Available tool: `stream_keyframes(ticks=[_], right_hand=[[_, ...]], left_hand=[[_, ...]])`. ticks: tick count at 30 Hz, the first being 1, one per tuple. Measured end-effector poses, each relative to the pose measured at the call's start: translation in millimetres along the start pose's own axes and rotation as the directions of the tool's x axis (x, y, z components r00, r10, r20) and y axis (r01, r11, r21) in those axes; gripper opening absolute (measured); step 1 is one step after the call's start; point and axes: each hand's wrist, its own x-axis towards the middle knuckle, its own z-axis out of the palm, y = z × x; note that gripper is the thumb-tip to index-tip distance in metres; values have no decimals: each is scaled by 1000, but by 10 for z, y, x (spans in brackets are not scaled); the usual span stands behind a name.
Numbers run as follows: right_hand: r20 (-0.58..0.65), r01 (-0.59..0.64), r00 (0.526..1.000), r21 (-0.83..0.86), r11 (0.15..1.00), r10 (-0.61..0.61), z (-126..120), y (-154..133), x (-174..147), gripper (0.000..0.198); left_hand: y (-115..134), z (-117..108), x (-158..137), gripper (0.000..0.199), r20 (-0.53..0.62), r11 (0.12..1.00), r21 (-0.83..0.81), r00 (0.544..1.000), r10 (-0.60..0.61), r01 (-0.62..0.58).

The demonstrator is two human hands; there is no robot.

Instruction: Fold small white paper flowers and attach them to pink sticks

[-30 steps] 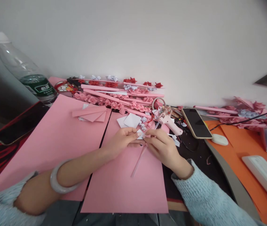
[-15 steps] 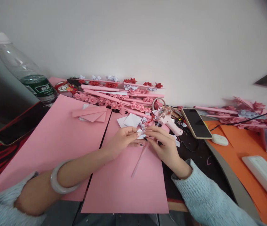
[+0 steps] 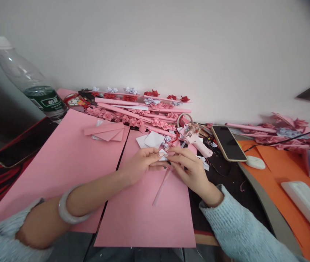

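Observation:
Between my two hands is a small folded piece of white paper (image 3: pixel 163 154). My left hand (image 3: pixel 143 162) pinches it from the left, thumb on top. From the right, the fingertips of my right hand (image 3: pixel 190 166) press on the same paper. Below the fingers a thin translucent stick (image 3: pixel 161 190) lies slantwise over the pink sheet (image 3: pixel 146 222). Just beyond my hands rest white paper pieces (image 3: pixel 154 140) and small white paper flowers (image 3: pixel 167 142). A pink glue gun (image 3: pixel 198 143) lies behind my right hand.
Rolled pink paper tubes (image 3: pixel 124 112) and paper flowers (image 3: pixel 129 98) line the wall. Folded pink pieces (image 3: pixel 107 131) lie on the left pink sheet (image 3: pixel 70 156). A bottle (image 3: pixel 42 96) stands at the left. To the right are a phone (image 3: pixel 228 143), a white case (image 3: pixel 255 162) and orange paper (image 3: pixel 275 174).
My fingers have shifted slightly around the white paper, and its pale folded face now shows differently between them. Everything else stays in place.

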Motion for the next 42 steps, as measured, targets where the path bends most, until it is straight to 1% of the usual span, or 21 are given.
stream_keyframes(ticks=[6, 11, 17, 19, 22, 26, 30, 33, 36, 39, 42], right_hand=[[53, 40, 998, -32, 999, -38, -28, 17, 7, 19], [72, 65, 995, -14, 998, -64, -41, 18, 18, 19], [58, 44, 997, 22, 999, -45, -18, 9, 5, 26], [47, 29, 998, 28, 999, -30, -12, -1, 1, 26], [11, 9, 1000, 31, 999, -9, -6, -18, 1, 22], [-20, 40, 999, 33, 999, -39, -2, -21, 7, 17], [-16, 57, 998, 41, 998, -56, -2, -17, 16, 16], [-3, 34, 999, 56, 998, -34, -1, -28, 18, 19], [15, 3, 1000, 55, 998, -4, 0, -37, 14, 27], [30, 8, 999, 57, 998, -10, 3, -30, 5, 30], [32, 21, 999, 55, 998, -23, 8, -14, -2, 29]], left_hand=[[10, 9, 0, 13, -10, 999, -22, 1000, -28, 27], [17, -15, 7, 14, -17, 999, 26, 999, -30, 30], [33, -20, -2, 16, -16, 993, 114, 1000, 19, -17], [34, -16, -6, 15, -3, 993, 111, 1000, 31, -30], [26, -14, -7, 15, 13, 995, 103, 1000, 15, -16], [15, -20, -6, 16, 17, 995, 103, 1000, -6, 4], [23, -20, -8, 15, 17, 998, 65, 1000, -15, 14], [32, -18, -8, 14, 7, 999, 52, 1000, -5, 5], [30, -19, -6, 14, 12, 998, 69, 1000, 10, -11], [20, -26, -1, 15, 24, 996, 87, 1000, 19, -21], [13, -31, 2, 17, 27, 996, 83, 999, 21, -23]])
